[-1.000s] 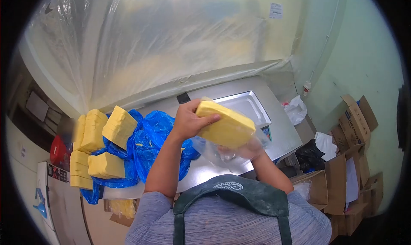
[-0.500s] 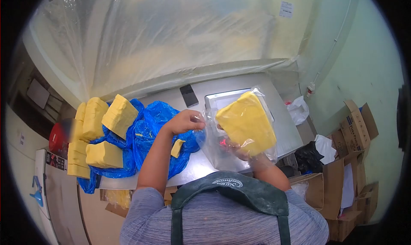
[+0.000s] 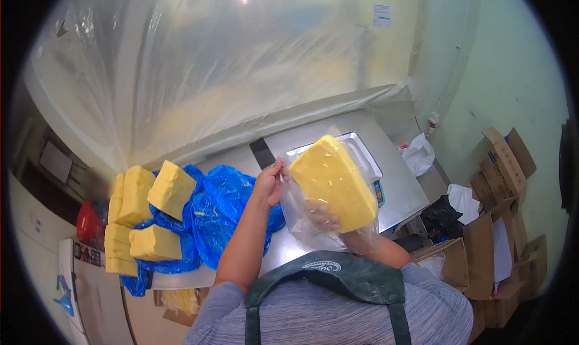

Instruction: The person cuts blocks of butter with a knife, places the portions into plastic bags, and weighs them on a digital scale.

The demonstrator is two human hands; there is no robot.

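A large yellow butter-like slab (image 3: 332, 185) sits tilted in a clear plastic bag (image 3: 295, 224), above the metal table. My right hand (image 3: 321, 217) grips the slab's lower left part from beneath; its fingers show through the plastic. At the bag's left edge, my left hand (image 3: 272, 182) pinches the film with its fingertips. Behind the slab, a scale with a metal tray (image 3: 369, 158) is partly covered, its green side panel (image 3: 379, 192) showing. Left of my left forearm lies crumpled blue plastic sheeting (image 3: 220, 203) with yellow smears.
Several yellow blocks (image 3: 136, 194) stand at the table's left end, some on the blue plastic. A dark phone (image 3: 262, 154) lies behind my left hand. Plastic sheeting (image 3: 241, 62) hangs along the table's back. Cardboard boxes (image 3: 482, 254) and a black bag (image 3: 442, 218) are at right.
The bagged slab has shifted left and tilted more upright, uncovering more of the scale. My left hand still pinches the bag. My left forearm has moved right across the table, and the view has shifted.
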